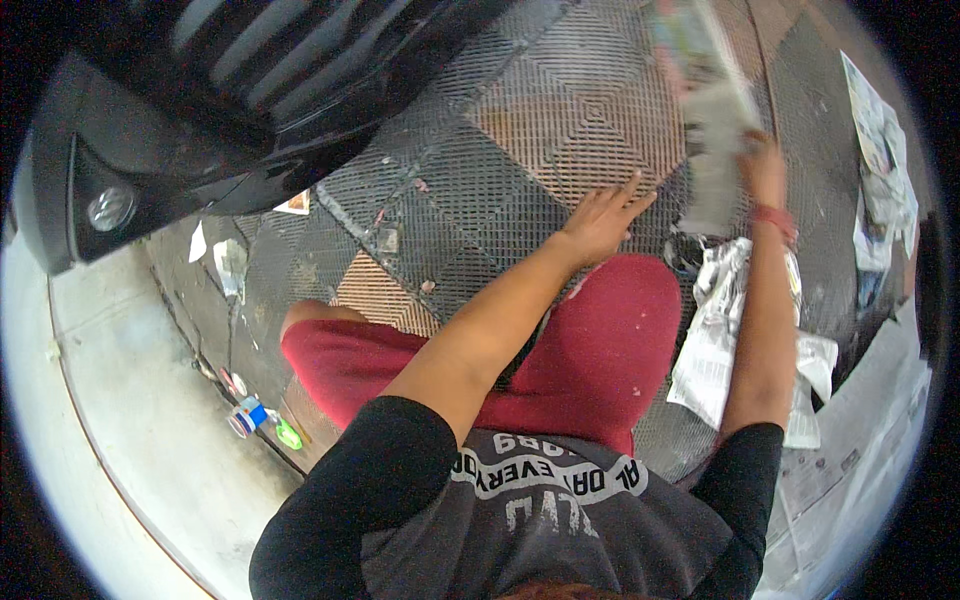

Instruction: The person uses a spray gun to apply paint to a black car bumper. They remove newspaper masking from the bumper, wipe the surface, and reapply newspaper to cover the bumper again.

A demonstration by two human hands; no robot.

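From my remote seat I see my right hand [765, 165] at two o'clock, smeared by motion, its fingers closed on the edge of a newspaper sheet [714, 125]. The sheet runs from there toward one o'clock, blurred too. My left hand [603, 222], nearer the centre at two o'clock, is spread with nothing in its grasp; I can't tell whether it touches the ribbed floor mat [480, 190]. Crumpled newspaper [712, 330] lies beside my right forearm at three, more papers [885, 190] farther out, a black vehicle panel [330, 110] at eleven, and a blue-and-white can [246, 416] at eight.
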